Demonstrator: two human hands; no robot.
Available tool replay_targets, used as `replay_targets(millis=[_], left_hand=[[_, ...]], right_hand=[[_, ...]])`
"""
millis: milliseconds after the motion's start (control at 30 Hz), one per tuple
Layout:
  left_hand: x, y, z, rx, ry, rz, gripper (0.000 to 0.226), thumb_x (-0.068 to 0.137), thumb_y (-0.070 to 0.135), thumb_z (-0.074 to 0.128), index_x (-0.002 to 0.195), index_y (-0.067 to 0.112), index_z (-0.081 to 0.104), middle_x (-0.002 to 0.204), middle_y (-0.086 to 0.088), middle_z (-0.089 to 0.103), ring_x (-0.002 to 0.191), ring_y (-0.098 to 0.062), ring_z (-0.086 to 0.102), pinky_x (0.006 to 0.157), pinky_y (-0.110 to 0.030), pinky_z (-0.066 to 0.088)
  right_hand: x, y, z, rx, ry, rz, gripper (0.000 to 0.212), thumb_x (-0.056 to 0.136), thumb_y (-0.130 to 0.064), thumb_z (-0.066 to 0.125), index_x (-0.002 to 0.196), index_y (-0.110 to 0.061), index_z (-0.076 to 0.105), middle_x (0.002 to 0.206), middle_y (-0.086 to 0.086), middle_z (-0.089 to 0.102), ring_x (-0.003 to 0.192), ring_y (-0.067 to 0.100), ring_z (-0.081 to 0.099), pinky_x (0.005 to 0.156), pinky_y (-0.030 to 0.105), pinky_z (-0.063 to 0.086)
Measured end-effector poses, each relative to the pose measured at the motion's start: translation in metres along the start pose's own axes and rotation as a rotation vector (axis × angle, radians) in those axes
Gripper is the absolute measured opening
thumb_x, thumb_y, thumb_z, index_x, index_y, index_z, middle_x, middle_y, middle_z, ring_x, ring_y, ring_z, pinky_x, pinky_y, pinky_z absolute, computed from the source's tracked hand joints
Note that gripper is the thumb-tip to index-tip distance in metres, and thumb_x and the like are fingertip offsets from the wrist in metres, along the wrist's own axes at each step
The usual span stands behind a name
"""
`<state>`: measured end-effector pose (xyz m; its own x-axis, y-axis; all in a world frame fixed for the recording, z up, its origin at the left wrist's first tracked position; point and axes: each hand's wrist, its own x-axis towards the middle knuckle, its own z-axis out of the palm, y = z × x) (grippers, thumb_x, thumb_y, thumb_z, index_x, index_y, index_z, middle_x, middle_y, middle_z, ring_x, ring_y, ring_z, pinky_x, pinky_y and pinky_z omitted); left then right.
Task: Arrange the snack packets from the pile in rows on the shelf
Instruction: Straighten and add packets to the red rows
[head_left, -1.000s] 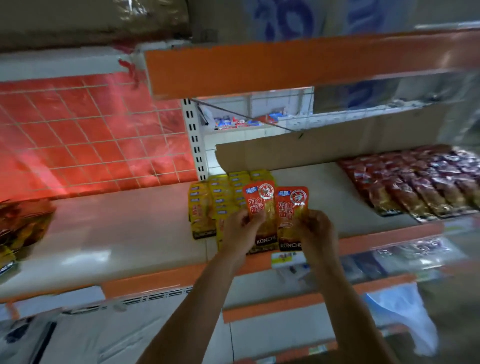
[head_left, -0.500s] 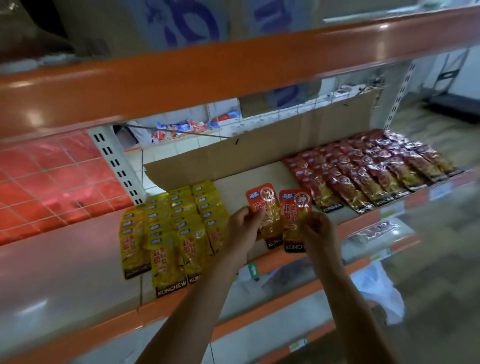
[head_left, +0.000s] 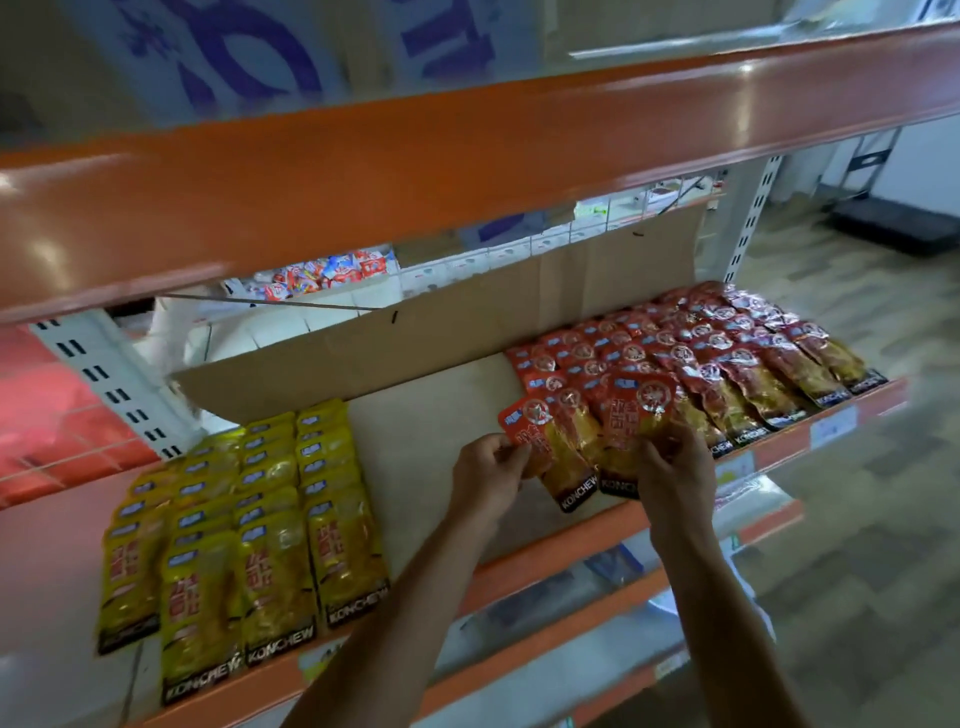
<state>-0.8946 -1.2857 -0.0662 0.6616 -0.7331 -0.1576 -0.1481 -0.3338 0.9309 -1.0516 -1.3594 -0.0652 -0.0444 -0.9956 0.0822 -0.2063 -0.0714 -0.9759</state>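
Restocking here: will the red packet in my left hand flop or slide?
Probably floppy: the red packet, pinched by the left hand, is a thin pouch. Likely slippery: its film looks glossy. Flat, so unlikely to roll.

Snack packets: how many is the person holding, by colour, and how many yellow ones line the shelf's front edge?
Held red packets: 2, one in the left hand, one in the right hand.
Front-row yellow packets on the shelf: 4.
Held yellow packets: 0.
Total: 6.
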Motion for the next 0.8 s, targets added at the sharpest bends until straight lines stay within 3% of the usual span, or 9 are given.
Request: replay_targets(millis=[200, 300, 400, 533, 700, 800], left_hand=[[0.014, 0.007, 0.042, 0.119, 0.045, 0.023, 0.014, 0.089, 0.029, 0.065, 0.087, 0.016, 0.072, 0.085, 0.000, 0.073, 0.079, -0.017, 0.069, 0.078, -0.040, 0.056], [0.014, 0.008, 0.047, 0.204, 0.081, 0.038, 0.016, 0.090, 0.030, 0.064, 0.089, 0.016, 0.071, 0.090, 0.002, 0.073, 0.083, -0.012, 0.066, 0.075, -0.026, 0.052], [0.014, 0.013, 0.049, 0.300, 0.052, 0.052, 0.015, 0.091, 0.030, 0.062, 0.086, 0.017, 0.069, 0.088, 0.005, 0.070, 0.083, -0.010, 0.064, 0.063, -0.015, 0.040], [0.011, 0.016, 0.051, 0.387, 0.007, 0.062, 0.018, 0.092, 0.030, 0.061, 0.087, 0.016, 0.070, 0.091, 0.001, 0.071, 0.085, -0.012, 0.064, 0.069, -0.020, 0.040], [0.008, 0.020, 0.051, 0.454, -0.009, 0.043, 0.022, 0.093, 0.032, 0.060, 0.084, 0.015, 0.071, 0.086, -0.001, 0.073, 0.083, -0.014, 0.067, 0.069, -0.021, 0.042], [0.007, 0.022, 0.051, 0.502, 0.005, 0.048, 0.022, 0.091, 0.034, 0.062, 0.083, 0.015, 0.070, 0.085, 0.000, 0.072, 0.079, -0.012, 0.066, 0.070, -0.023, 0.046]], right_hand=[[0.059, -0.001, -0.020, 0.029, -0.091, -0.043, 0.015, 0.085, -0.002, 0.056, 0.096, -0.013, 0.056, 0.080, 0.008, 0.058, 0.063, 0.019, 0.049, 0.057, 0.029, 0.037], [0.075, 0.002, -0.021, 0.049, -0.148, -0.043, 0.015, 0.087, -0.001, 0.055, 0.101, -0.009, 0.057, 0.077, 0.004, 0.057, 0.057, 0.012, 0.046, 0.049, 0.023, 0.036], [0.083, 0.005, -0.016, 0.027, -0.223, -0.040, 0.016, 0.088, -0.006, 0.057, 0.102, -0.012, 0.055, 0.085, 0.006, 0.059, 0.066, 0.017, 0.051, 0.058, 0.027, 0.040], [0.087, 0.004, -0.008, 0.011, -0.292, -0.047, 0.013, 0.088, -0.010, 0.059, 0.097, -0.017, 0.054, 0.085, 0.005, 0.061, 0.073, 0.022, 0.056, 0.065, 0.035, 0.045], [0.087, -0.001, -0.001, -0.025, -0.319, -0.047, 0.022, 0.089, -0.011, 0.060, 0.111, -0.011, 0.056, 0.089, 0.002, 0.060, 0.073, 0.014, 0.054, 0.057, 0.023, 0.038], [0.087, -0.001, 0.001, -0.028, -0.356, -0.035, 0.021, 0.090, -0.010, 0.059, 0.110, -0.011, 0.055, 0.083, -0.004, 0.056, 0.070, 0.013, 0.053, 0.059, 0.024, 0.039]])
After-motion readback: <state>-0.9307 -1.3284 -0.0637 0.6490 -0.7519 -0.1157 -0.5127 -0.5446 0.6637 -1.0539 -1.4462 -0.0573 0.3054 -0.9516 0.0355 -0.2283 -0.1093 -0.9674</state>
